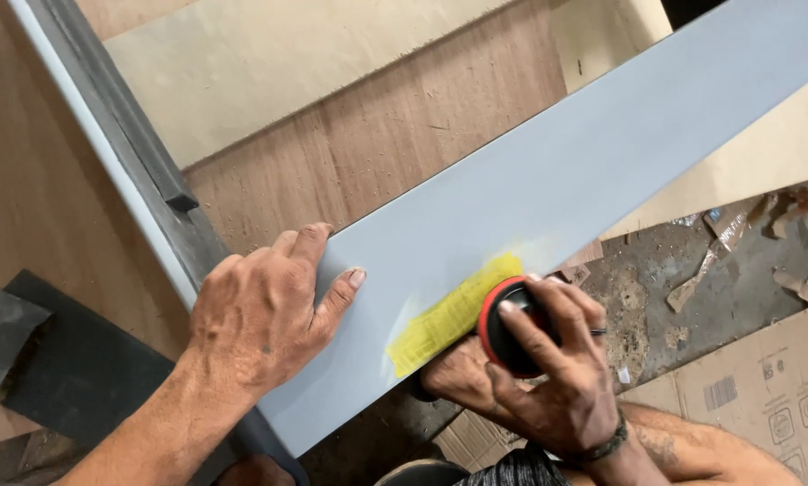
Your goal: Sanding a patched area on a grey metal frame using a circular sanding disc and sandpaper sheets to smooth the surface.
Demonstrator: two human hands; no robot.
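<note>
A long grey laminate strip (593, 162) runs from lower left to upper right over a plywood sheet (395, 135). My left hand (260, 315) lies flat on its near end, fingers spread, pressing it down. My right hand (548, 369) grips a round red-rimmed black tin (503, 328) tipped against the strip's lower edge. A patch of yellow glue (453, 315) is smeared on the strip just beside the tin.
A dark metal bar with a pale edge (125, 153) crosses diagonally at the left. A black sheet (71, 369) lies at lower left. Flattened cardboard (764, 396) and torn paper scraps (746, 234) litter the concrete floor at the right.
</note>
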